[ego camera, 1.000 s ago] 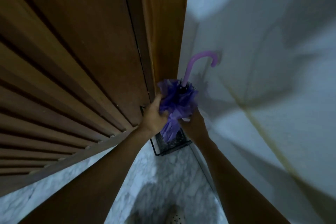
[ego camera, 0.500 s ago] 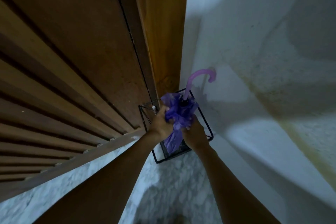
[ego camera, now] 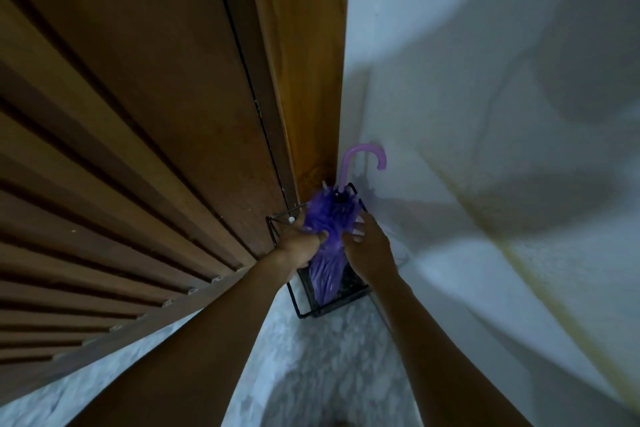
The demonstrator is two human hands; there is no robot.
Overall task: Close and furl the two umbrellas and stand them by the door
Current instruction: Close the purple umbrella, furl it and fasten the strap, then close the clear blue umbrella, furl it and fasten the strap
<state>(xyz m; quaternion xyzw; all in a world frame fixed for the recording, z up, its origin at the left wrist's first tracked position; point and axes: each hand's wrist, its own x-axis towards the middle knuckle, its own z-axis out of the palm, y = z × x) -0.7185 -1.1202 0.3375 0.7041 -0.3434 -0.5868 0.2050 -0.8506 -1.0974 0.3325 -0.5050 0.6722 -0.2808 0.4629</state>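
Purple umbrella [ego camera: 330, 229] sits lower than a second ago. It is furled, tip down inside the stand, with the hooked handle [ego camera: 363, 153] up.

- **Left hand** [ego camera: 300, 243]: grips the canopy from the door side, thumb across the fabric.
- **Right hand** [ego camera: 367, 248]: has loosened. Fingers [ego camera: 358, 224] look spread and laid against the wall side, no longer wrapped.
- **Black wire stand** [ego camera: 325, 309]: on the marble floor [ego camera: 311, 367], in the corner between door frame [ego camera: 304, 87] and wall [ego camera: 485, 121]. Slatted door [ego camera: 138, 121] is just to the left.

My read: lowering is nearly done and release comes next. Can't tell whether the tip touches the stand's base. The second umbrella is not in view, so at best half the task is done.
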